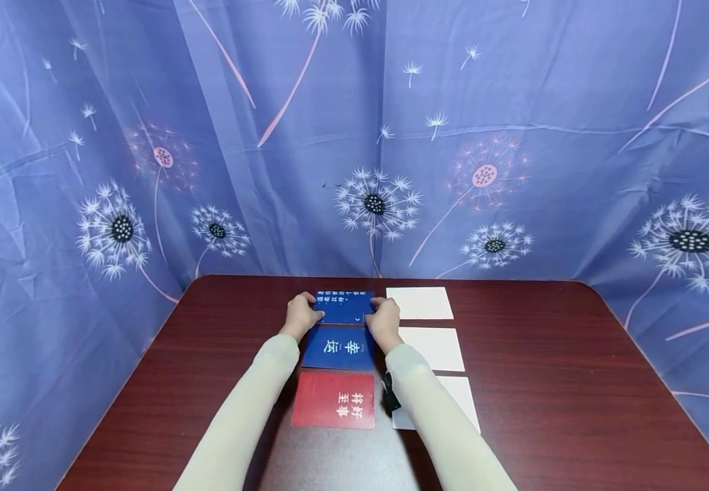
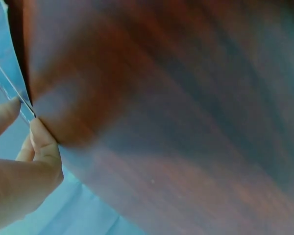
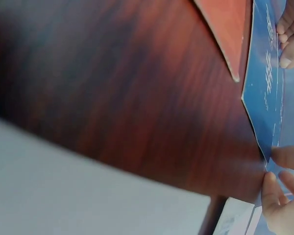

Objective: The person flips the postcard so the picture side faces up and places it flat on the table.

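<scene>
In the head view, a dark blue card [image 1: 343, 308] with white writing lies at the far end of a column of cards. My left hand [image 1: 300, 316] pinches its left edge, and my right hand [image 1: 385, 323] pinches the right edge. Just nearer is a second blue card [image 1: 338, 348] with larger white characters, then a red card [image 1: 333, 401] with white characters. The left wrist view catches the left hand [image 2: 32, 166] with thumb and fingers at a card edge. Both hands appear in the right wrist view, the right hand [image 3: 284, 196] at a blue card corner.
Right of the coloured cards, a column of three white cards holds a far card [image 1: 420, 303], a middle card [image 1: 435, 348] and a near card [image 1: 461, 395] partly hidden by my right forearm. The dark red wooden table [image 1: 544, 382] meets a blue dandelion-patterned curtain [image 1: 305, 170] behind.
</scene>
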A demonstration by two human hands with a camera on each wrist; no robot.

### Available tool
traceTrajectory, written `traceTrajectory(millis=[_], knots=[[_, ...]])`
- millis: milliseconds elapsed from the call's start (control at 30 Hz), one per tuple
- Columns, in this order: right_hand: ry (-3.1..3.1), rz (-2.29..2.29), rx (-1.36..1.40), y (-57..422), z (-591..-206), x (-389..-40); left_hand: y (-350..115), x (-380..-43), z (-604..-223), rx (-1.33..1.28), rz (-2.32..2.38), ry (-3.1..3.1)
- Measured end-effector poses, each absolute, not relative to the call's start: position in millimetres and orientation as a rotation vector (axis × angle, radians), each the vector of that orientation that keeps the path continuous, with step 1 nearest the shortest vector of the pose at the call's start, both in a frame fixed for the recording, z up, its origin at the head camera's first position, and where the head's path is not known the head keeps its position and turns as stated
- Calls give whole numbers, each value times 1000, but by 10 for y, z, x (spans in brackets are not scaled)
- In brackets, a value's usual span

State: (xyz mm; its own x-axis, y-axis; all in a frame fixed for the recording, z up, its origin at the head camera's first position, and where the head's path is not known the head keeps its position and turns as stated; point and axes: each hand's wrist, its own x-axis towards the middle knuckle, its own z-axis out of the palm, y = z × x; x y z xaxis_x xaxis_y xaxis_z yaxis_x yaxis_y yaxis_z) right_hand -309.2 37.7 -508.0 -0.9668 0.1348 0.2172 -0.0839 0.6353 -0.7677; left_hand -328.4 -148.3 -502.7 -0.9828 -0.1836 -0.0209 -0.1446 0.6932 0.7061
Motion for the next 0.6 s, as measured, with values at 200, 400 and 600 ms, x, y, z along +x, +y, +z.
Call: traceTrajectory(millis=[200, 400, 600], knots=[[-2636, 1265, -37, 389, -5018, -3077, -1446, -3291, -5042, 242, -1151, -2839], [-2580, 1285, 8, 425, -4917, -3095, -1378, -3128, -4873, 202, -1088, -2793], [-2599, 1317, 81, 509, -4786, -3054, -1295, -3097, -4796, 163, -1173, -2650]])
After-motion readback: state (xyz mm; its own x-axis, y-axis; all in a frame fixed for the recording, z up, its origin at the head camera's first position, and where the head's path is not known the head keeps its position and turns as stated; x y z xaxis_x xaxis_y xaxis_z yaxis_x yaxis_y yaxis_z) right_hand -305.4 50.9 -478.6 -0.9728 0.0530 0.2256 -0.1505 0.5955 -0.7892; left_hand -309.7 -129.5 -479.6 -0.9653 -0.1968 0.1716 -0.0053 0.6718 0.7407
